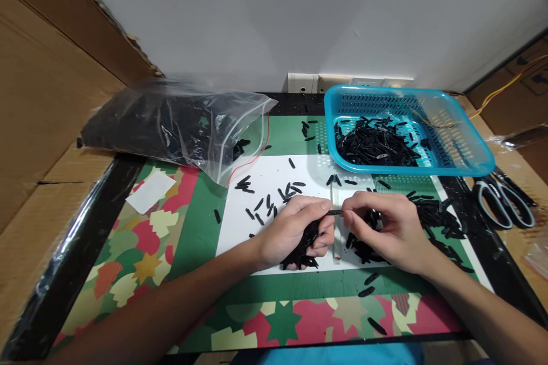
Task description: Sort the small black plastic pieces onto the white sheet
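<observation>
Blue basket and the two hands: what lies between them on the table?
In the head view, loose black pieces lie scattered on the white sheet between the blue basket and the left hand and right hand.

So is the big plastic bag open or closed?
Open. The plastic bag lies on its side with its mouth gaping toward the white sheet, and small black pieces lie spilled just outside it.

Matt black plastic strips [305, 242], a glossy clear plastic bag [180, 125], perforated blue plastic basket [475, 151].
</observation>
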`<state>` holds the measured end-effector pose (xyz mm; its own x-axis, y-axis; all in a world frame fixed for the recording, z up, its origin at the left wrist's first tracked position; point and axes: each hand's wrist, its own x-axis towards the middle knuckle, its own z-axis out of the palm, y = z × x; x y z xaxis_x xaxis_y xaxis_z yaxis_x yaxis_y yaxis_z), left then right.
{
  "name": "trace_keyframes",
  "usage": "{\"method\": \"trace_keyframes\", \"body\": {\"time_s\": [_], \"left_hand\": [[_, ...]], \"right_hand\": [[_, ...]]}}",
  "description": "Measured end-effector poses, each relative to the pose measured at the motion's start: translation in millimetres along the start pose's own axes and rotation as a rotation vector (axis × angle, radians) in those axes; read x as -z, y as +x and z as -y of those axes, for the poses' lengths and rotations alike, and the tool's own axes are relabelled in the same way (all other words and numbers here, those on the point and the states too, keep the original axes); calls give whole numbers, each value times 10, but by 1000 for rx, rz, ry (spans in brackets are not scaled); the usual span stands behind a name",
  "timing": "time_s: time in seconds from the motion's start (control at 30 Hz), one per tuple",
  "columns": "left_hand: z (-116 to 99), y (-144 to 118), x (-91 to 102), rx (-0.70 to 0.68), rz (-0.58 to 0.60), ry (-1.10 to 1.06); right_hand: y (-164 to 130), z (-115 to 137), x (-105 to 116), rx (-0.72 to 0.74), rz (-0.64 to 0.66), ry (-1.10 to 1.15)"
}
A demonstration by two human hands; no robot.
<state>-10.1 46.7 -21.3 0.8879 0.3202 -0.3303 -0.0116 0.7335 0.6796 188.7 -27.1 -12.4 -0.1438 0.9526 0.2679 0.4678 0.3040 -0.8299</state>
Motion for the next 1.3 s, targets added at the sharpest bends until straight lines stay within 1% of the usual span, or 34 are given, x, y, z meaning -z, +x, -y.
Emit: {"method": "trace_keyframes", "body": {"time_s": [0.23,0.53,0.67,1.0,1.3], "left_hand": [[-4,2,11,6,3,-2],[-22,-14,12,38,-15,-1],[-23,-14,15,45,-23,-12],[-32,-16,2,44,-21,-37],[-21,-13,14,25,-13,-28]], "right_hand": [[30,-2,20,-125,-13,95],[24,-10,8,-196,96,167],[24,-16,11,-190,82,168],[24,-24,15,-119,-6,145],[10,-36,29,-106,-27,130]]}}
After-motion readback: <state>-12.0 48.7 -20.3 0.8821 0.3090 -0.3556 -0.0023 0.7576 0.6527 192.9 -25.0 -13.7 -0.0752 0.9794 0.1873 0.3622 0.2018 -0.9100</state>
